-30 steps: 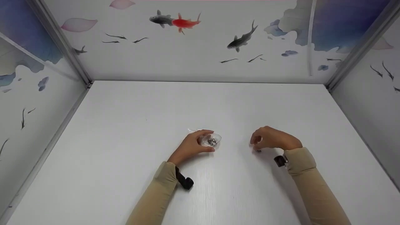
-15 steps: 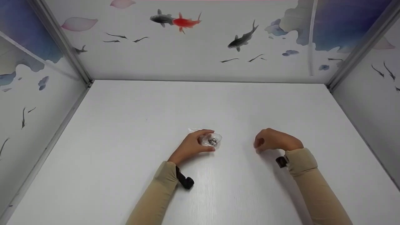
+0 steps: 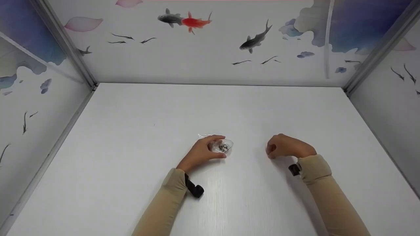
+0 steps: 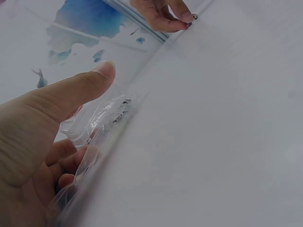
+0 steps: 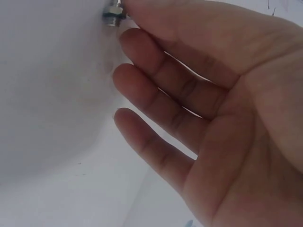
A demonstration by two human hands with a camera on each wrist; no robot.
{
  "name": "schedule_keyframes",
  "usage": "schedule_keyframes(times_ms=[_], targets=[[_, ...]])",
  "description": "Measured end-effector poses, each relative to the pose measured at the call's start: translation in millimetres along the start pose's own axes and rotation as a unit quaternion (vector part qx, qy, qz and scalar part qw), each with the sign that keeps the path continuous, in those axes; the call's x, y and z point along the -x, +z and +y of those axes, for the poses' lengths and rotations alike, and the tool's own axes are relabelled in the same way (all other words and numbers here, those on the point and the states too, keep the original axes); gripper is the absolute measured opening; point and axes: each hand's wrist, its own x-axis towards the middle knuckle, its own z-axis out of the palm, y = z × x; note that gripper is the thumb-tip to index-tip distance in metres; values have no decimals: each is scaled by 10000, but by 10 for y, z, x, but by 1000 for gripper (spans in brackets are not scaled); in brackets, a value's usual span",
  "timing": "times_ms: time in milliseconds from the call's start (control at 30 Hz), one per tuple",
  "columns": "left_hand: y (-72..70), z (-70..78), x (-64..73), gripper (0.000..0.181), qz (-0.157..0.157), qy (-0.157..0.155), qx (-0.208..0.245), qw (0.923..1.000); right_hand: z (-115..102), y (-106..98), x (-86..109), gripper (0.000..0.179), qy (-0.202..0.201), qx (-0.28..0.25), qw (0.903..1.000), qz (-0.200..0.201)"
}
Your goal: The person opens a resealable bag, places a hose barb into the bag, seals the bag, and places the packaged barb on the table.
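Observation:
My left hand [image 3: 202,150] holds a clear plastic bag [image 4: 102,116], thumb on one side of its mouth and fingers curled on the other. Several small shiny metal parts [image 3: 223,148] lie inside the bag. To the right, my right hand [image 3: 283,146] is low over the table, thumb and forefinger pinched together. At those fingertips in the right wrist view is a small metal threaded fitting [image 5: 113,15] with a hex band and a dark green ring, partly cut off by the frame's top. The other fingers of this hand are gently bent.
Both hands work over a white table [image 3: 141,111]. Printed panels with fish, such as the back wall [image 3: 216,62], enclose it at the back and sides. A black wrist camera [image 3: 196,191] sits by the left cuff and another wrist camera [image 3: 294,169] by the right cuff.
My right hand has shifted slightly to the right, its fingers drawing closer together. A small piece seen under its fingertips earlier is hidden in the head view now. My left hand stays put.

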Motion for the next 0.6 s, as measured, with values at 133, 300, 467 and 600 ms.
schedule_keyframes(times_ms=[133, 300, 467, 600], targets=[[-5, 9, -1, 66, 1, 3, 20, 10000, 1, -4, -12, 8, -22, 70, 10000, 7], [-8, 2, -5, 66, 8, 93, 18, 10000, 0, -10, -27, 8, -88, 99, 9999, 24], [-5, -10, -6, 65, 4, 135, -26, 9999, -12, -13, -40, 7, -54, 105, 9999, 55], [-2, -17, -7, 65, 42, 149, -31, 9999, -15, -4, -53, 7, -54, 115, 9999, 101]])
